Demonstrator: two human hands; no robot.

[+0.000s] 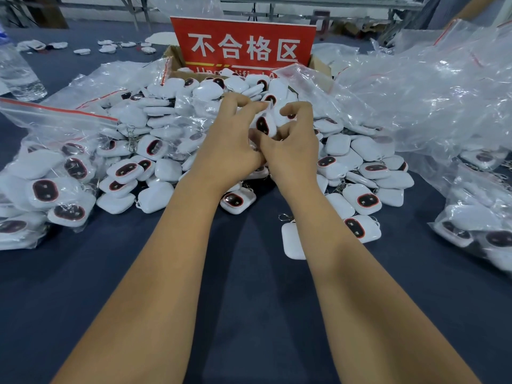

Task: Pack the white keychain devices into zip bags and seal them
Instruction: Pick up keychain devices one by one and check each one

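A big heap of white keychain devices (155,151) with dark oval windows covers the middle of the dark table. Above the heap my left hand (230,145) and my right hand (291,145) meet, fingers curled, and together hold one white device (264,124) in a small clear bag. My left fingers pinch at the bag's top edge; my right thumb and fingers grip its other side. Whether the bag's zip is closed is hidden. A filled zip bag of devices (47,189) lies at the left, another filled bag (476,225) at the right.
A cardboard box with a red sign (243,45) stands behind the heap. A pile of empty clear bags (429,92) fills the right. A water bottle (16,70) stands far left. Loose devices (360,228) lie near my right forearm on the dark table (249,286).
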